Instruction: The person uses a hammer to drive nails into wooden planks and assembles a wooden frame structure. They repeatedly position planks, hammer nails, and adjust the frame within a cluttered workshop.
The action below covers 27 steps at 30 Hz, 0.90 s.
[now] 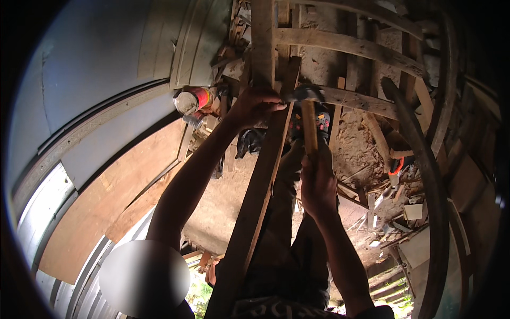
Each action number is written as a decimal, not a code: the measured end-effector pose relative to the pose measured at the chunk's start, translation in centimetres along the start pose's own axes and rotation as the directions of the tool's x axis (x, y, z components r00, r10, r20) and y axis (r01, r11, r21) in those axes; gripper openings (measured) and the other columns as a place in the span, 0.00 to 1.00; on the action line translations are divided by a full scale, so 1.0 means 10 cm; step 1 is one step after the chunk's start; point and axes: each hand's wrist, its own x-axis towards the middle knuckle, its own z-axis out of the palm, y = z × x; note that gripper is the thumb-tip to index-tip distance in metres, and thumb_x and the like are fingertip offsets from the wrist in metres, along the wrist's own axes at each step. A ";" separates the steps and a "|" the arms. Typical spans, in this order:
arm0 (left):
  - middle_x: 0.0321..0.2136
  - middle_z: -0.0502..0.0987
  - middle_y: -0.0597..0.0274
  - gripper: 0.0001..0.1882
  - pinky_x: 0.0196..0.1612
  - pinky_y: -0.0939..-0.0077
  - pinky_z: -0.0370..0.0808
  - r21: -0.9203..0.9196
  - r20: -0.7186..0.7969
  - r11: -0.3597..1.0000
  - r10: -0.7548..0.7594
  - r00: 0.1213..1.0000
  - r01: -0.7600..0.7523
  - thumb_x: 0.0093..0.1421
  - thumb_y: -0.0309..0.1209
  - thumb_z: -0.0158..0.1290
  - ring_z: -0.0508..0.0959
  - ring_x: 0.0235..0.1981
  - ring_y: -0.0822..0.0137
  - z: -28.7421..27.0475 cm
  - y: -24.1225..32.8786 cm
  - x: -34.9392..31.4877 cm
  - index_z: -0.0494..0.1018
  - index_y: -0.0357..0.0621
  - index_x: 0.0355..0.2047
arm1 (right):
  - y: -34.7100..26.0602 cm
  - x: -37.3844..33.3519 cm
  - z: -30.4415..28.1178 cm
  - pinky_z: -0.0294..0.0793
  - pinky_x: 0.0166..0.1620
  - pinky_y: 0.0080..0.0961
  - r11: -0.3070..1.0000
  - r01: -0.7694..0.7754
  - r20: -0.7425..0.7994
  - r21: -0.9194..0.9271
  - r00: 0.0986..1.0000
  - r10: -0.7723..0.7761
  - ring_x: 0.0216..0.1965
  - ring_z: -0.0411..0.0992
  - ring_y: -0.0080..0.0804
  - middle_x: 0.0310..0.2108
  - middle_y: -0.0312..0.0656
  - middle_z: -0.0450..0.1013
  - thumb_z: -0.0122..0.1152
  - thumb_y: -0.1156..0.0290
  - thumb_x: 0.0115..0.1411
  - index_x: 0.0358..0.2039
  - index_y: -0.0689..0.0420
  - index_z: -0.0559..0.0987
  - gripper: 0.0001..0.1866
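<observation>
My right hand is wrapped round the wooden handle of a hammer. The hammer's dark head, smeared by motion, is beside the upper part of a long wooden beam and just right of my left fingertips. This beam runs from near my body up to a wooden frame. At the beam's upper end my left hand is closed in a pinch, fingertips over its edge. Whatever is between those fingers is too small to make out.
Sheet-metal and plywood panels line the left side. A tin with a red and yellow side stands by the wall. Wood scraps litter the dirt floor, where an orange-handled tool lies. A curved dark timber rises at right.
</observation>
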 end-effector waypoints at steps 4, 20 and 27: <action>0.28 0.80 0.59 0.09 0.37 0.72 0.75 -0.045 0.013 0.997 -0.062 0.998 0.062 0.55 0.31 0.62 0.80 0.32 0.66 -0.02 0.05 0.03 0.79 0.40 0.33 | -0.05 0.00 -0.03 0.76 0.29 0.35 0.976 -0.123 -0.043 0.182 0.990 0.133 0.29 0.76 0.45 0.31 0.53 0.74 0.52 0.71 0.64 0.48 0.67 0.68 0.15; 0.49 0.71 0.60 0.21 0.51 0.72 0.71 -0.541 -0.051 0.563 -0.764 0.644 0.625 0.66 0.39 0.50 0.71 0.51 0.68 0.17 0.50 -1.05 0.65 0.43 0.55 | -0.29 -0.11 -0.18 0.48 0.14 0.14 0.577 -0.327 0.066 0.748 0.903 0.425 0.13 0.50 0.13 0.19 0.28 0.56 0.46 0.53 0.69 0.36 0.51 0.64 0.14; 0.48 0.69 0.55 0.42 0.44 0.72 0.76 -0.813 0.479 -0.115 -0.690 0.542 0.572 0.56 0.42 0.61 0.73 0.45 0.65 0.09 1.55 -1.14 0.52 0.49 0.66 | -0.17 -0.07 -0.05 0.54 0.12 0.17 0.804 -0.358 0.130 0.474 0.932 0.339 0.11 0.54 0.16 0.18 0.31 0.56 0.43 0.49 0.69 0.35 0.55 0.63 0.20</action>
